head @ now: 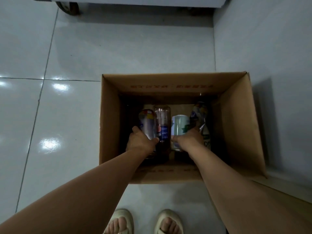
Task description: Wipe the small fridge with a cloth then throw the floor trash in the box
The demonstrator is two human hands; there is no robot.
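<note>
I lower both loads deep inside the box (236, 125) before letting go, so nothing bounces out. My left hand (141, 141) is curled round a can (147, 124) and clear bottle (163, 125) near the left wall; my right hand (189, 138) clasps a pale can (179, 127) and crumpled bottle (200, 115) (trash half shadowed). Both arms reach straight down over the near rim.

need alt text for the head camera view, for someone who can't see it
Seen from above, both hands reach into an open cardboard box on a pale tiled floor: the left hand grips a can, the right hand grips a pale green can. A clear bottle and a crumpled bottle show beside them; sandalled feet stand below.
</note>
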